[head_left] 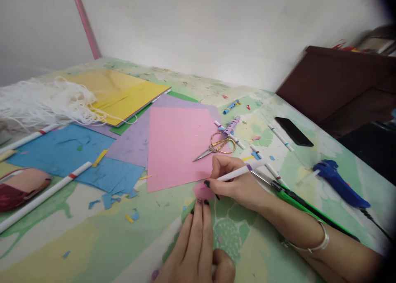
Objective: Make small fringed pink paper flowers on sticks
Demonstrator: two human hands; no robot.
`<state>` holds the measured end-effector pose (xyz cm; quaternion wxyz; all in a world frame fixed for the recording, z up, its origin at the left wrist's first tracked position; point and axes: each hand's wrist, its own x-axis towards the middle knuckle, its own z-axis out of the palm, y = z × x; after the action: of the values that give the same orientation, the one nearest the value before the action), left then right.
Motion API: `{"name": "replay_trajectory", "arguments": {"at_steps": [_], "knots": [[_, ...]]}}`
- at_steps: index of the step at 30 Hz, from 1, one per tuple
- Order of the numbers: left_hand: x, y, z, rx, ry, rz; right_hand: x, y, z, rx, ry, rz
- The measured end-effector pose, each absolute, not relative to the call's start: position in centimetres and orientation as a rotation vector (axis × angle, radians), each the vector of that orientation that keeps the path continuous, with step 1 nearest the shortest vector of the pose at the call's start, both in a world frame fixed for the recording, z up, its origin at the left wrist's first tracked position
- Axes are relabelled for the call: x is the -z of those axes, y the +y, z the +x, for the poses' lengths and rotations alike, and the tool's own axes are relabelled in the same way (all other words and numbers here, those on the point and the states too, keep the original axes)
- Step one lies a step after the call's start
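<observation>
My right hand (236,182) is closed around a white marker (236,172) with a purple band, its tip end low over a small pink paper piece (203,191). The exact tip is hidden by the thumb. Fingers stretched out, my left hand (194,244) lies flat with its fingertips on the lower edge of that piece. Its thumb is bent in beside the palm. Just beyond, a pink paper sheet (176,147) lies over purple sheets (130,145). Gold-handled scissors (213,148) rest partly on the pink sheet, blades pointing left.
Yellow paper (133,97), white string (46,101) and blue sheets (68,155) lie left. A blue glue gun (340,184), black phone (293,131) and green cutter (297,200) are right. Several capped markers (46,196) and paper scraps are scattered about.
</observation>
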<state>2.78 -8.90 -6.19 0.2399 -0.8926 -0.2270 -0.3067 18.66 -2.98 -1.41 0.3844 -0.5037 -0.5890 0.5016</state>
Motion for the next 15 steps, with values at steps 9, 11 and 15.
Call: {"name": "replay_trajectory", "arguments": {"at_steps": [9, 11, 15], "knots": [[7.3, -8.9, 2.6, 0.810, -0.629, -2.442, 2.5, -3.4, 18.7, -0.933, -1.672, -1.337], [7.6, -8.8, 2.5, 0.803, -0.630, -2.458, 2.6, -3.5, 18.6, -0.902, -1.701, -1.337], [7.7, -8.7, 2.6, 0.815, -0.655, -2.502, 2.5, -3.7, 18.6, -0.860, -1.675, -1.347]]}}
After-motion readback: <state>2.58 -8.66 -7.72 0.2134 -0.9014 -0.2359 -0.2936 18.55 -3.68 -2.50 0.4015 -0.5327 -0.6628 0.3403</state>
